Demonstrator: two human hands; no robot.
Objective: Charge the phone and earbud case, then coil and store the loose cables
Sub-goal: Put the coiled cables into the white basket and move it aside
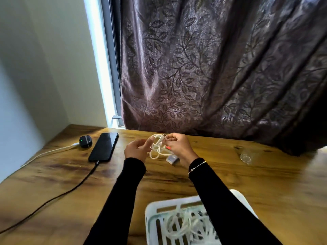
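A loose white cable [158,148] hangs in loops between my hands above the wooden table [70,188]. My left hand [137,150] holds the loops with curled fingers, and my right hand [177,145] pinches the cable near its top. A black phone [104,146] lies at the left with a black cable [58,195] plugged into its near end. Beside it sits the black earbud case [85,141], its green light on, with a white cable [51,152] plugged in. A white slatted basket [154,221] at the front edge holds a coiled white cable [178,225].
A small white charger block [172,159] lies on the table under my right hand. A clear glass [246,156] stands at the right. A dark patterned curtain [212,68] hangs behind the table, and a wall closes the left side.
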